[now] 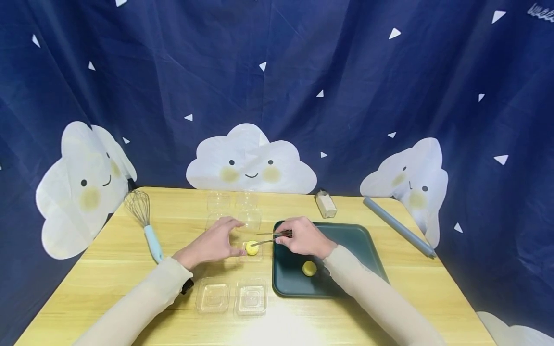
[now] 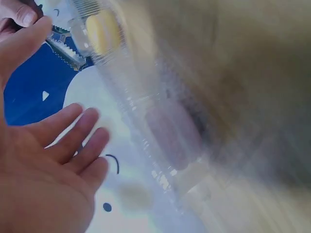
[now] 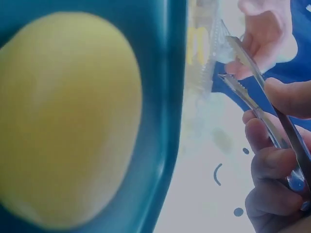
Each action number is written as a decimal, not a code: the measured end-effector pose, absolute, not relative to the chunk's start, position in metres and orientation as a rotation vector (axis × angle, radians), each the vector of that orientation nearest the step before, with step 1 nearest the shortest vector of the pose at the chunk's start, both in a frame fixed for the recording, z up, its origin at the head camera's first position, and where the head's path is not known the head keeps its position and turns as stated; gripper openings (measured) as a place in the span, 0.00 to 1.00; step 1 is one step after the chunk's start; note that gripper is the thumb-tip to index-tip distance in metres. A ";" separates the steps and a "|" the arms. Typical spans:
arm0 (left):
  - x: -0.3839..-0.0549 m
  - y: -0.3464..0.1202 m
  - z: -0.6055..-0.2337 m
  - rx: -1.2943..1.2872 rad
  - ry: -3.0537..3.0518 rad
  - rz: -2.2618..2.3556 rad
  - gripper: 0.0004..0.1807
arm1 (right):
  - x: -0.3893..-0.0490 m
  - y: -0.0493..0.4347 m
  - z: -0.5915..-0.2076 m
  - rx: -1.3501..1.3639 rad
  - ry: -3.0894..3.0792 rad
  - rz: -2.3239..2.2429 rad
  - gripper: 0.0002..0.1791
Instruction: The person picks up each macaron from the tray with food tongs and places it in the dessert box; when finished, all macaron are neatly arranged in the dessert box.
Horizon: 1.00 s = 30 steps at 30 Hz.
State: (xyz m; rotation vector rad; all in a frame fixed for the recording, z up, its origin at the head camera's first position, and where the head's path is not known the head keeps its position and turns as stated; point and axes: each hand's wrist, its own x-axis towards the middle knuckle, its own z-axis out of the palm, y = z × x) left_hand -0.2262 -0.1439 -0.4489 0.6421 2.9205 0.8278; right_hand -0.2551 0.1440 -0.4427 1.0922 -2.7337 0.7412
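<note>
My right hand (image 1: 305,236) grips a pair of metal tongs (image 3: 248,94) with toothed tips, pointing left past the tray's edge. The tong arms stand apart with nothing between them. Just beyond the tips, a yellow macaron (image 1: 252,248) sits in a small clear plastic box. My left hand (image 1: 216,242) is beside that box, thumb and fingers spread; whether they touch it I cannot tell. Under my right forearm, another yellow macaron (image 1: 309,268) lies on the dark green tray (image 1: 350,235). Close to the left wrist camera, a blurred pinkish macaron (image 2: 174,133) shows behind clear plastic.
Two clear plastic boxes, a left one (image 1: 213,295) and a right one (image 1: 251,297), lie at the front. Several more clear pieces (image 1: 249,218) stand behind. A whisk (image 1: 151,240) is at left, a small bottle (image 1: 326,203) at back, a grey rolling pin (image 1: 398,226) at right.
</note>
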 end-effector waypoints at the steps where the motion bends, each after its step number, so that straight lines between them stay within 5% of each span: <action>1: -0.225 -0.145 -0.446 0.656 2.942 0.862 0.45 | -0.254 0.146 -0.441 1.073 -2.737 0.768 0.07; 13: -0.177 -0.167 -0.422 0.718 2.944 1.266 0.38 | -0.244 0.183 -0.434 0.868 -2.710 0.854 0.10; 30: -0.115 -0.199 -0.446 0.657 2.853 1.057 0.52 | -0.217 0.254 -0.443 0.646 -2.720 0.783 0.09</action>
